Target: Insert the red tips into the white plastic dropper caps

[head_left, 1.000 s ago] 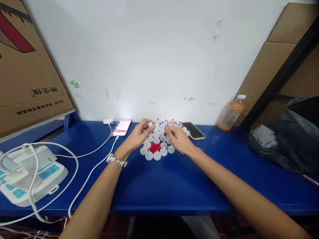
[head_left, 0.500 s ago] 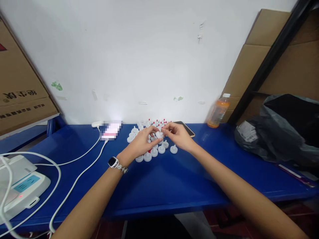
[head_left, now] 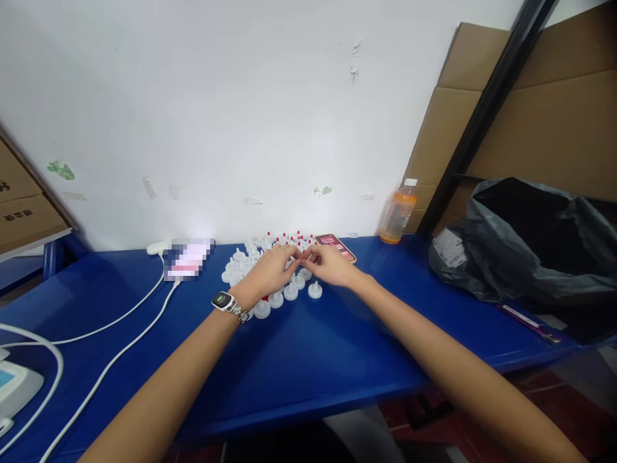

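My left hand [head_left: 272, 269], with a watch [head_left: 222, 300] on its wrist, is curled over a group of white nozzle caps [head_left: 290, 292]. Its fingertips come together with those of my right hand [head_left: 331, 264], which is pinched. Whatever is between the fingers is hidden. Behind the hands stand several nozzle caps with small red tips [head_left: 298, 233]. More plain white caps [head_left: 234, 265] lie to the left of my left hand. One white cap [head_left: 315, 290] sits apart, just below my right hand.
A lit phone [head_left: 336, 247] lies behind my right hand; a blurred-out bright device [head_left: 189, 259] with white cables is at left. An orange drink bottle [head_left: 399, 212] stands by the wall. A dark plastic bag [head_left: 486, 257] sits right on the blue table [head_left: 299, 366], a power strip [head_left: 19, 389] far left.
The view has swung to the right. My fingertips have drawn together, and the white nozzle cap seen between them before is now out of sight. The phone's screen has lit up.
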Demonstrator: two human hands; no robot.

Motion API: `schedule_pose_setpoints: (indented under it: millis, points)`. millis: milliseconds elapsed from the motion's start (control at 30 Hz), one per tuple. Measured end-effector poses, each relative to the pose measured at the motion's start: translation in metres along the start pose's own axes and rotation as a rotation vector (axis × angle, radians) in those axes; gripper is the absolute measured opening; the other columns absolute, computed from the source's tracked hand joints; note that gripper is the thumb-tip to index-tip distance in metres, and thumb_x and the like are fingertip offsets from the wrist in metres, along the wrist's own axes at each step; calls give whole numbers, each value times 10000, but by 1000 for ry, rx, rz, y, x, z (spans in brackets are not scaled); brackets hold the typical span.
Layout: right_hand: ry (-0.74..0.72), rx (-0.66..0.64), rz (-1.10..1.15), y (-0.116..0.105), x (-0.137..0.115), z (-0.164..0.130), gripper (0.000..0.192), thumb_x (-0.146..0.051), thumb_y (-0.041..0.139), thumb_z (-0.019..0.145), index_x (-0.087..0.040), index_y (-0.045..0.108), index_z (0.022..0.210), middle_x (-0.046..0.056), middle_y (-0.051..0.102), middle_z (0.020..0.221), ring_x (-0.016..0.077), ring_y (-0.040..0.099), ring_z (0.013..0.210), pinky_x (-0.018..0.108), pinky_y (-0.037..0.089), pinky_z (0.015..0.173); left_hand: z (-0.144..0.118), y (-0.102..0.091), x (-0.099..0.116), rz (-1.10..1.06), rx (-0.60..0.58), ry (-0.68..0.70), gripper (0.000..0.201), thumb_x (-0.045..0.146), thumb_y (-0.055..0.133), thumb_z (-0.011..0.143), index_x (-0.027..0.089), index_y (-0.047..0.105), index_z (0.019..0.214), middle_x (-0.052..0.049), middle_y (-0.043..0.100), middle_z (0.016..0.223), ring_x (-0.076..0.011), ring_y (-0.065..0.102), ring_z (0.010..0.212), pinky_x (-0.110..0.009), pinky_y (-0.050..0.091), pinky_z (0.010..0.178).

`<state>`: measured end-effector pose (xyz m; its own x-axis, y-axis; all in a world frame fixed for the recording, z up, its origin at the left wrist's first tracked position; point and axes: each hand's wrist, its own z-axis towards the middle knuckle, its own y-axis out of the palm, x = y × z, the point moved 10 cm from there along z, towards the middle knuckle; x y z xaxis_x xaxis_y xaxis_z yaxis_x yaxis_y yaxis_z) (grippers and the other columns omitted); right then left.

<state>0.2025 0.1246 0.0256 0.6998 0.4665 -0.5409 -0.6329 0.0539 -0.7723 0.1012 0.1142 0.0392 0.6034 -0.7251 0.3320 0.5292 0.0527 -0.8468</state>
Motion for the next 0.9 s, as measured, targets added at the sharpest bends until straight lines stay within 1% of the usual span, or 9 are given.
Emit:
schedule_pose_setpoints:
  millis: [133, 233, 333, 400, 500, 567, 633, 700, 900]
  points:
    - [118, 134, -157, -23, 22, -7, 141, -271, 596, 847, -189, 637, 954, 8, 678, 693, 142, 596, 623, 246, 360, 580, -4, 0, 1, 33, 22, 21, 228, 306, 440, 968, 212, 633, 1045, -67, 687, 1017, -251, 602, 950, -396, 468, 836]
    - [149, 114, -224, -18, 36, -9, 140, -273, 631, 816, -191, 640, 929, 15, 676, 690, 153, 594, 638, 254, 344, 572, -10, 2, 1, 85, 24, 32, 237, 314, 423, 981, 213, 626, 1050, -68, 676, 1020, -257, 586, 977, -411, 454, 857]
    - [123, 108, -136, -10, 35, -8, 33, -193, 591, 816, -178, 617, 803, 17, 672, 690, 136, 590, 630, 245, 367, 579, -16, 2, 0, 105, 27, 36, 238, 323, 417, 990, 213, 609, 1078, -70, 662, 1059, -262, 576, 1026, -428, 443, 899]
    - [112, 174, -41, -16, 27, -8, 44, -169, 583, 805, -174, 603, 766, 13, 664, 692, 129, 588, 627, 240, 392, 591, -20, -4, 2, 115, 54, 42, 241, 341, 423, 992, 211, 592, 1105, -76, 650, 1091, -263, 573, 1048, -429, 444, 916]
    - [86, 259, 199, -25, 6, -8, 67, -237, 610, 806, -175, 600, 780, 18, 660, 710, 139, 595, 647, 252, 430, 615, -25, -17, 6, 128, 114, 53, 282, 391, 462, 982, 207, 550, 1176, -89, 623, 1168, -267, 566, 1086, -428, 452, 934]
    - [46, 242, 413, -21, -12, -6, 150, -322, 630, 812, -182, 579, 791, 23, 659, 726, 147, 600, 660, 262, 447, 623, -30, -26, 9, 134, 144, 63, 328, 420, 490, 970, 209, 519, 1220, -92, 610, 1204, -266, 566, 1092, -433, 456, 942]
    - [1, 204, 568, -10, -31, -4, 228, -401, 638, 817, -193, 546, 790, 17, 644, 722, 147, 594, 659, 265, 447, 617, -36, -34, 9, 135, 165, 64, 332, 427, 512, 960, 209, 513, 1211, -88, 624, 1164, -262, 577, 1049, -431, 469, 919]
    - [-34, 200, 573, 0, -46, -1, 262, -437, 623, 835, -202, 519, 787, -3, 606, 698, 137, 561, 634, 261, 422, 594, -45, -40, 3, 127, 182, 49, 308, 412, 530, 953, 206, 518, 1181, -81, 635, 1101, -255, 587, 1003, -421, 484, 888]
    - [-70, 192, 256, 28, -73, 15, 301, -420, 470, 957, -214, 439, 741, -55, 459, 594, 114, 419, 555, 262, 307, 551, -69, -56, -22, 66, 246, -30, 292, 341, 504, 970, 216, 489, 1233, -77, 612, 1146, -237, 589, 1051, -395, 479, 924]
